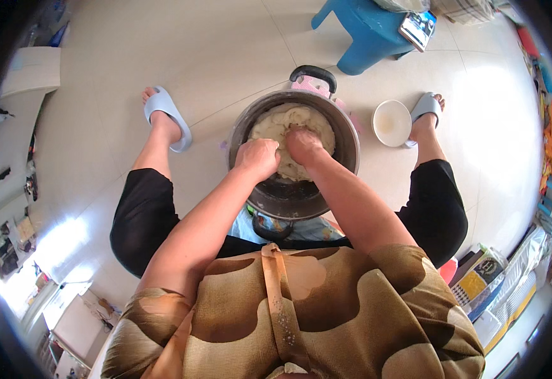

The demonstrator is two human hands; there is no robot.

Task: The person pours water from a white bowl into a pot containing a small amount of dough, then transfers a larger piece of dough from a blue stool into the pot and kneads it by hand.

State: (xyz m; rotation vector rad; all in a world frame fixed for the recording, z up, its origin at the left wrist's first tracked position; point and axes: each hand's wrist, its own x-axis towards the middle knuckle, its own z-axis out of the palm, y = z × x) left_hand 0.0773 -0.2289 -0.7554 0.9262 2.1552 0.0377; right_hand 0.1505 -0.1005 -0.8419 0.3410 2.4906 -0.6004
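A deep metal pot [295,201] stands between my legs, with a large pale mass of dough [321,128] inside. My left hand [258,158] is curled into a fist against the left side of the dough; whether dough is caught in the fingers does not show. Pressed into the middle of the dough, slightly farther from me, is my right hand [304,144]. Its fingers are sunk in or hidden, and dough clings to it. One black pot handle [313,73] points away from me, the other [272,230] towards me.
Right of the pot, a white bowl [392,123] with a little cloudy content sits on the tiled floor by my slippered foot [427,111]. A blue plastic stool [370,33] holds a phone [418,29]. A pink patterned cloth [311,86] shows by the far handle. Packages [486,275] lie at right.
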